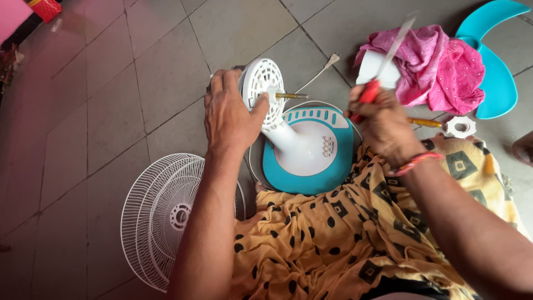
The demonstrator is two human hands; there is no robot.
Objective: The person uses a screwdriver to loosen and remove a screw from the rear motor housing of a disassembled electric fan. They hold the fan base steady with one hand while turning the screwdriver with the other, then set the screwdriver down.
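My left hand grips the white motor housing of a table fan, whose brass shaft points right. The fan's white neck runs down to a teal and white base lying on the floor. My right hand is closed on the red handle of a screwdriver, its metal blade blurred and pointing up to the right. The screwdriver is held above the base, apart from the motor.
A white wire fan guard lies on the tiled floor at lower left. A pink cloth covers a white part beside the teal fan blade. A white plastic nut and a power plug lie nearby. Yellow patterned fabric covers my lap.
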